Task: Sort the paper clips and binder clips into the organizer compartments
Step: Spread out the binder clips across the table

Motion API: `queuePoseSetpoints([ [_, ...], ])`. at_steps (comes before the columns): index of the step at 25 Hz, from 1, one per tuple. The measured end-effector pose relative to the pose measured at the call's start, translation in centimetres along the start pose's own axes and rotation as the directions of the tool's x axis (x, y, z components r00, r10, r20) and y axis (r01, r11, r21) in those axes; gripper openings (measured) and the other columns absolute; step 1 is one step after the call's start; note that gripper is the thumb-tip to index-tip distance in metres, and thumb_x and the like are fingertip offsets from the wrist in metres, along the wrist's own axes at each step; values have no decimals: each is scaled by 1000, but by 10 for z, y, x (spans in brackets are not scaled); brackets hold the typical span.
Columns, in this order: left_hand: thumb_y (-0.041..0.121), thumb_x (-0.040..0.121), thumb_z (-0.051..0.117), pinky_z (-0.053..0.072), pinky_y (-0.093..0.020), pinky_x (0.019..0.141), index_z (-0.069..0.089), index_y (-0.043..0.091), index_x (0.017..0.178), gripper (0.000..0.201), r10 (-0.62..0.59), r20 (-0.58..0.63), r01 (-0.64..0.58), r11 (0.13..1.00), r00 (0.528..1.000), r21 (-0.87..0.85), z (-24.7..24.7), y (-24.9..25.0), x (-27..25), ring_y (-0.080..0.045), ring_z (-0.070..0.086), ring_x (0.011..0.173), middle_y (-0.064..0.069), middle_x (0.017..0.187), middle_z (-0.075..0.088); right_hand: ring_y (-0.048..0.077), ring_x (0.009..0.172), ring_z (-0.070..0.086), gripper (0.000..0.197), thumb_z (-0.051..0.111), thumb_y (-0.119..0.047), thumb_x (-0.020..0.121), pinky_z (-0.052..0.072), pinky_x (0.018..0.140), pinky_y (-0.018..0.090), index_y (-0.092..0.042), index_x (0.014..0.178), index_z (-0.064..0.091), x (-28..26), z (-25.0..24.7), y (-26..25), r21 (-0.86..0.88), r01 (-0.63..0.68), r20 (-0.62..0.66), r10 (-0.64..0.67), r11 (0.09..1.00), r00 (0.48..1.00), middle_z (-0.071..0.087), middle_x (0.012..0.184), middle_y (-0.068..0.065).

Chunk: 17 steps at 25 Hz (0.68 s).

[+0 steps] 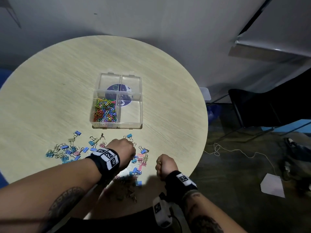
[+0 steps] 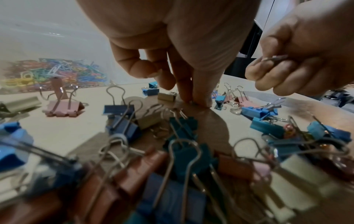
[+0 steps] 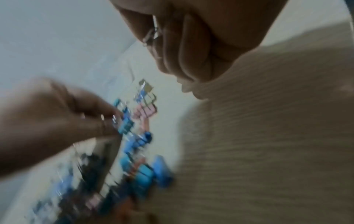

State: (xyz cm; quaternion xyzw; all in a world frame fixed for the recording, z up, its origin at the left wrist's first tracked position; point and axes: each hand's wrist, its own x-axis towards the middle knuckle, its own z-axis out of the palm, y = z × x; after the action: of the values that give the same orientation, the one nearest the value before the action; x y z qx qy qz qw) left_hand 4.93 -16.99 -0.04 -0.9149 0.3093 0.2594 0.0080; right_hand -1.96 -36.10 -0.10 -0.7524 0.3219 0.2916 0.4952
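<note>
A clear four-compartment organizer (image 1: 117,126) sits mid-table; its near-left compartment holds coloured paper clips (image 1: 105,111) (image 2: 53,72), and the other three look empty. Several blue, pink and beige binder clips (image 1: 67,152) (image 2: 184,151) lie scattered in front of it. My left hand (image 1: 122,151) (image 2: 191,100) reaches down among them, its fingertips pressed together on a small metal clip at the tabletop. To its right, my right hand (image 1: 164,165) (image 2: 287,72) (image 3: 172,45) hovers above the table as a fist. It grips a binder clip (image 2: 275,58) whose wire handle (image 3: 151,34) sticks out.
The round wooden table (image 1: 50,81) ends just right of my right hand. A dark chair (image 1: 260,106), a thin cable (image 1: 235,152) and a white sheet (image 1: 272,185) are on the floor side to the right. A grey wall stands behind.
</note>
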Motion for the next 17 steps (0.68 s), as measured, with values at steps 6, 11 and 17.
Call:
queuePoseSetpoints([
  [6, 27, 85, 52, 50, -30, 75, 64, 24, 91, 14, -99, -69, 69, 931, 993, -358, -5, -5, -13, -21, 61, 92, 4, 93, 65, 13, 36, 25, 13, 40, -13, 69, 15, 38, 9, -14, 57, 44, -9, 1, -16, 820, -194, 226, 6, 538, 974, 40, 56, 5],
  [11, 14, 68, 71, 56, -27, 58, 64, 13, 67, 8, -398, 0, 205, 474, 917, -856, -11, -25, -37, -16, 66, 60, 3, 63, 69, 12, 33, 25, 17, 38, -2, 67, 13, 39, 8, -13, 64, 50, -8, 6, -36, 868, -144, 210, -88, 475, 974, 37, 53, 5],
  [17, -19, 83, 60, 43, -27, 50, 61, -2, 99, 24, -261, 75, 20, -209, 963, -978, -12, -38, -57, -22, 51, 48, -20, 68, 60, 15, 45, 33, 22, 37, -6, 68, 18, 45, 18, -9, 66, 59, 2, 8, -37, 737, -84, 202, -101, 671, 974, 42, 65, 10],
])
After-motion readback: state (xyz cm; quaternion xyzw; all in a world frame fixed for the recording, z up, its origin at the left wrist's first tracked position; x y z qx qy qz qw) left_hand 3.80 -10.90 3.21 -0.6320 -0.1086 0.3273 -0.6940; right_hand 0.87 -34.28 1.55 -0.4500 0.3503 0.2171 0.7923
